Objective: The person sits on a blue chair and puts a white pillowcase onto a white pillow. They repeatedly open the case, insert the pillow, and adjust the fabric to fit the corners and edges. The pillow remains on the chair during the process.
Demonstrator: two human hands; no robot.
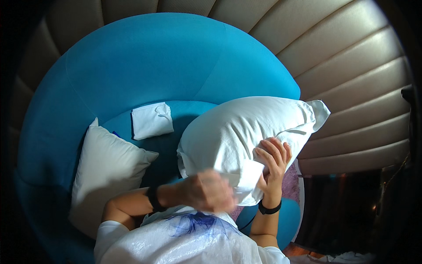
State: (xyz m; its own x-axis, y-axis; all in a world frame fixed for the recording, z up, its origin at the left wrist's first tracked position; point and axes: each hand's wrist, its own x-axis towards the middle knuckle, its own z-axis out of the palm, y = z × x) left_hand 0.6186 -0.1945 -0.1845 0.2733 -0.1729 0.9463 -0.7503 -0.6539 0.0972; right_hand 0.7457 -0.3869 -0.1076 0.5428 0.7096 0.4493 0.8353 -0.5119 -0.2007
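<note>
A plump pillow in a white pillowcase (pixel 230 132) is tilted up in front of my chest. My right hand (pixel 275 158) grips its near right side, fingers spread over the cloth and thumb by a loose white flap (pixel 252 175) of the case. My left hand (pixel 209 191), blurred by motion, is curled at the pillow's lower left edge; whether it pinches the fabric is hidden. A second white pillow (pixel 105 165) leans against the sofa at left. On the seat lies a folded white cloth (pixel 151 120).
A round-backed blue sofa (pixel 148 59) curves around me. Behind it stands a channelled, tan padded wall (pixel 349 76). A blue cushioned piece (pixel 288 221) and purple carpet (pixel 290 184) show at lower right. A small dark blue item (pixel 116 134) peeks out behind the left pillow.
</note>
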